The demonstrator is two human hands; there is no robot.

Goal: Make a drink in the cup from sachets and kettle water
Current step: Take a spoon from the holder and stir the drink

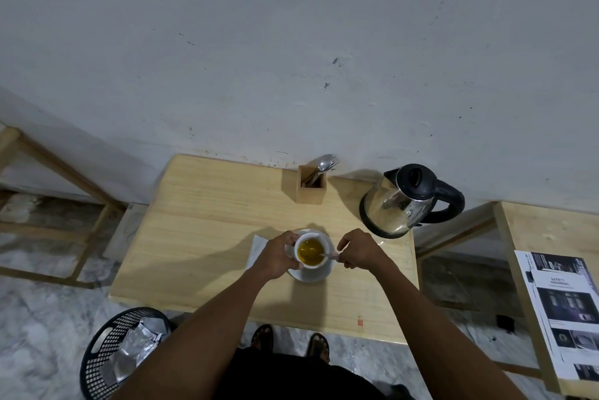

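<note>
A white cup [310, 250] holding amber-yellow liquid stands on a white saucer [313, 274] in the middle of the wooden table [201, 237]. My left hand [278, 255] wraps the cup's left side. My right hand [358, 249] pinches the handle of a metal spoon [330, 256] whose tip dips into the liquid. A steel kettle [402, 202] with a black lid and handle sits at the table's back right. Part of a white napkin or sachet [257, 249] shows under my left hand.
A wooden cutlery holder [311, 184] with spoons and a fork stands against the wall. A black mesh bin [120, 352] with foil wrappers sits on the floor at the lower left. A second table with printed sheets [564, 312] is on the right.
</note>
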